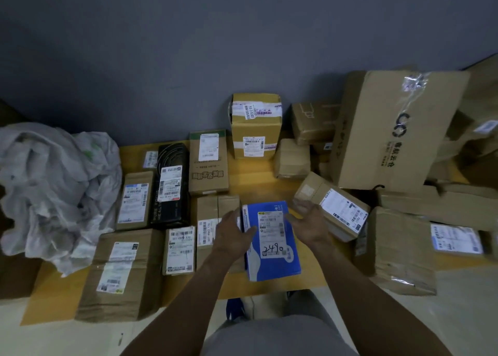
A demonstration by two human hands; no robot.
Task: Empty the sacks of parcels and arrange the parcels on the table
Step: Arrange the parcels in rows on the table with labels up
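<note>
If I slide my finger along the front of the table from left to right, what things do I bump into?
White sack, big brown parcel, small labelled box, blue parcel, taped brown parcel.

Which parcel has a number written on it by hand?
The blue parcel, the only one of that colour; its label bears a handwritten 2490.

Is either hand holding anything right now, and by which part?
Nothing is gripped. The left hand touches the left edge of the blue parcel; the right hand is open beside it.
</note>
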